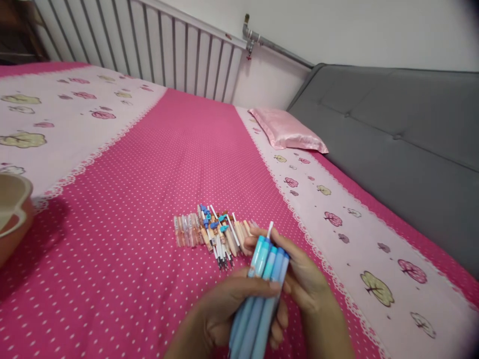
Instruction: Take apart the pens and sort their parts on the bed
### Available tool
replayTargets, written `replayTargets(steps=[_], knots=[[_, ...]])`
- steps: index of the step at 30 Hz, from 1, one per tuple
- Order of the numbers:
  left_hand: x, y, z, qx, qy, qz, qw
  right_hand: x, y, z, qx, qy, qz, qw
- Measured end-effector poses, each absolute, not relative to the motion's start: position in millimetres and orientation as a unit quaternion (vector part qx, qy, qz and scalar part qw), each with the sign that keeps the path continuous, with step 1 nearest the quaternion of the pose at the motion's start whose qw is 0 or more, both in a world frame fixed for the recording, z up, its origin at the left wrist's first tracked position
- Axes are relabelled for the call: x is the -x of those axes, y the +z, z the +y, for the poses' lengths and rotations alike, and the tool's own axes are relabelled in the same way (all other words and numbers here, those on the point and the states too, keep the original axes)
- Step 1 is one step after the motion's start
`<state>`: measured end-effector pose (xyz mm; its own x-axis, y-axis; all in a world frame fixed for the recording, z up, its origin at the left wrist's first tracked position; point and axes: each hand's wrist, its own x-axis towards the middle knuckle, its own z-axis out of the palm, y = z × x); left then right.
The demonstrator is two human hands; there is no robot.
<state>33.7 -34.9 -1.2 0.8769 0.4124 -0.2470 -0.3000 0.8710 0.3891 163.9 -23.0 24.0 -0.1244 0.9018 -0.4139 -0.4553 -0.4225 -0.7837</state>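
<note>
My left hand is closed around a bundle of several pens in light blue, turquoise and lavender, with its thumb across their front. My right hand curls around the back and right side of the bundle near its upper ends, its fingers partly hidden behind the pens. A thin white stick pokes up above the pen tops; its lower part is hidden. Just beyond my hands lies a pile of pen parts: pale pink barrels, small blue pieces, and white refills with dark tips.
A pink polka-dot bedspread with printed tree bands covers the bed. An orange-beige basin stands at the left edge. A pink satin pillow leans near the grey headboard. A white radiator lines the wall.
</note>
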Motion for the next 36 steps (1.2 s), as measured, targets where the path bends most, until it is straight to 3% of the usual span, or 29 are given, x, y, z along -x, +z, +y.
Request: replayTargets(steps=[4,10,12,17,19,24,26,30,36], knots=[[-38.5,-2.3,-39.1,-0.188,0.163,0.158,0.956,-185.0,25.4,-16.9,0.471,0.669,-0.256,0.515],[-41.6,2.7,-42.6,-0.179,0.143,0.173,0.958,-215.1,18.9,-5.7,0.431,0.616,-0.180,0.634],[-41.8,2.8,-42.6,-0.179,0.149,0.177,0.956,-212.9,17.5,-7.6,0.464,0.597,-0.222,0.616],[-43.4,3.9,-43.2,-0.201,0.130,0.173,0.955,-199.7,19.9,-15.3,0.515,0.649,-0.307,0.468],[-44.9,5.9,-44.5,-0.220,0.119,0.181,0.951,-204.9,21.6,-14.3,0.500,0.646,-0.287,0.501],[-46.9,8.0,-47.2,-0.241,0.104,0.180,0.948,-237.8,16.2,-3.5,0.461,0.547,-0.188,0.673],[-45.4,6.3,-46.0,-0.226,0.117,0.175,0.951,-240.6,6.9,0.7,0.481,0.496,-0.203,0.694],[-39.5,3.5,-38.7,-0.175,0.211,0.213,0.938,-209.5,-19.7,7.0,0.565,0.466,-0.310,0.607],[-25.1,9.7,-24.2,-0.125,0.367,0.350,0.853,-162.3,-40.5,8.4,0.556,0.381,-0.558,0.484]])
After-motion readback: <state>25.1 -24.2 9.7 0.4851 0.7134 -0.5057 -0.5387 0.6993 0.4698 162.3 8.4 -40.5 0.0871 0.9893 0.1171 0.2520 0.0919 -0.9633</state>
